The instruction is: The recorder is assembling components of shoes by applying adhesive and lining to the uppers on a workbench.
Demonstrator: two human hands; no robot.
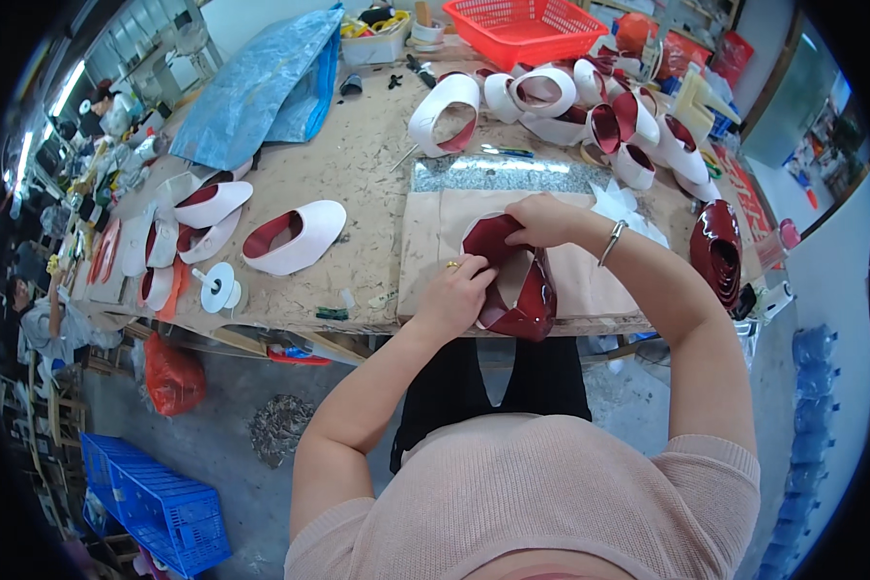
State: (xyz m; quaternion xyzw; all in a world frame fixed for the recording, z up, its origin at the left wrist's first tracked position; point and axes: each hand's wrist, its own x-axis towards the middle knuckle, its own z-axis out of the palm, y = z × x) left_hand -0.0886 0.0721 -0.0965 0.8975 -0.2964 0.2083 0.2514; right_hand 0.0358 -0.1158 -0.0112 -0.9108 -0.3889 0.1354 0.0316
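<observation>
A glossy dark red shoe upper with a matte red lining is at the front middle of the worktable, over a beige board. My left hand, with a ring on one finger, is closed on the upper's near left edge. At its far edge my right hand pinches the lining, a bracelet at the wrist. The opening between my hands shows the inside of the upper. Part of its far side is hidden by my right hand. A stack of glossy dark red uppers stands to the right of my right arm.
White uppers with red lining lie at left and in a pile at back right. A white spool stands near the front edge. Behind are a blue plastic sheet and a red basket. Blue crates sit on the floor.
</observation>
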